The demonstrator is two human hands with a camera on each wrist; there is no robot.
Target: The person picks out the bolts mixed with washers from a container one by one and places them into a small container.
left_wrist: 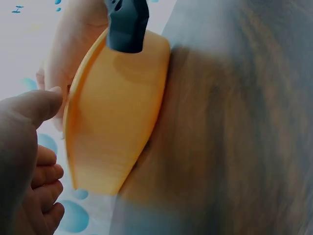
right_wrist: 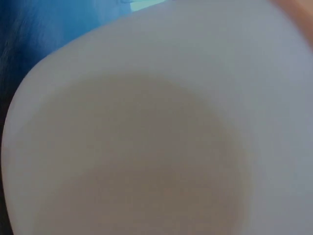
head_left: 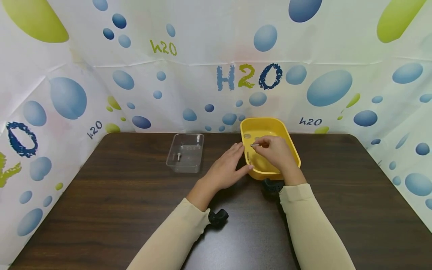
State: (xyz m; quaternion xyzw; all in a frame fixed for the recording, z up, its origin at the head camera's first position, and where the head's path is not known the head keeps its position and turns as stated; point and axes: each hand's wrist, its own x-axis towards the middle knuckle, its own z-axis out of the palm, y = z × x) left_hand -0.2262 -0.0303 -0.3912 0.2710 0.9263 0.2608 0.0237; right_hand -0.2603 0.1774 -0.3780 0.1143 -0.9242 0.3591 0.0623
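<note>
Clear plastic box [head_left: 190, 167]: one silver metal cylinder [head_left: 179, 156].
Yellow plastic tray [head_left: 270, 126]: small pieces [head_left: 247, 136]; unfinished, I judge.
Right hand [head_left: 276, 152]: grip pinches slim silver rod [head_left: 254, 145].
Left hand [head_left: 224, 168]: grip relaxed.

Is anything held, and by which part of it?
The right hand pinches a metal piece by one end, the other jutting out; the left hand is at the tray.

A head-worn camera looks forward and down across a dark table [head_left: 111, 210]. The left wrist view, close and turned sideways, shares the yellow tray [left_wrist: 117, 112] with it; the right wrist view, closest, faces a pale surface [right_wrist: 146, 137].
</note>
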